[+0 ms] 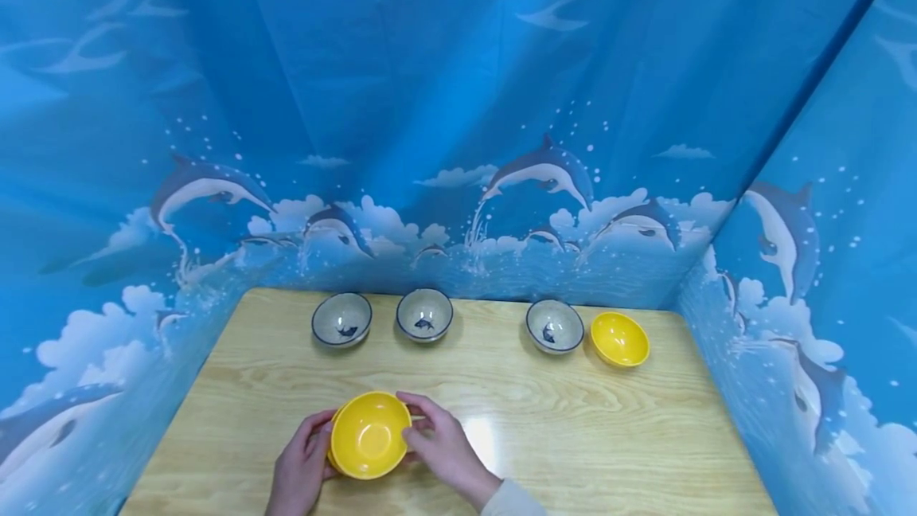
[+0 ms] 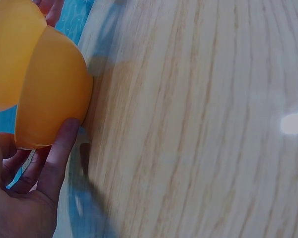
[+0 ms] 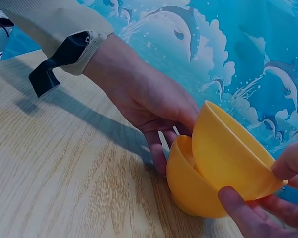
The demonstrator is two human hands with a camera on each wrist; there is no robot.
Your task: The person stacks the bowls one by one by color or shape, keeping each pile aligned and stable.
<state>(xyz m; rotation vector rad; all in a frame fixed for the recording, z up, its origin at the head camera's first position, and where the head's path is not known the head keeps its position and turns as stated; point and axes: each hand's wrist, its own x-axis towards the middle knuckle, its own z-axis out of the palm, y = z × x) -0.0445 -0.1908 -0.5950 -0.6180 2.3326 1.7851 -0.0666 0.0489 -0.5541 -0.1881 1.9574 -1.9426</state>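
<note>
Two yellow bowls are brought together at the bottom centre of the head view: a tilted upper bowl [image 1: 370, 435] leans into a lower bowl [image 3: 188, 198]. The nesting looks only part done, since in the right wrist view their rims stand at different angles and the upper one is not seated. A third yellow bowl [image 1: 619, 339] stands apart at the right of the back row, so that one appears untouched by the stacking. Three grey-white bowls with dark fish motifs also stand separately, two at upper left of the table [image 1: 616, 428], [image 1: 341, 320] and [image 1: 424, 315], and one [image 1: 555, 326] close beside the third yellow bowl.

The left hand [image 1: 299, 460] has its grip closed about the lower bowl's side, fingers bent against the wall. The right hand [image 1: 446, 446] pinches the upper bowl at its right rim. Whether the lower bowl's base touches the wood, I cannot tell.

The back row sits near the far edge, close to the dolphin-print curtain [image 1: 401, 102]. Bare wood lies between that row and the hands, with the widest stretch at lower right; the near edge is out of frame.
</note>
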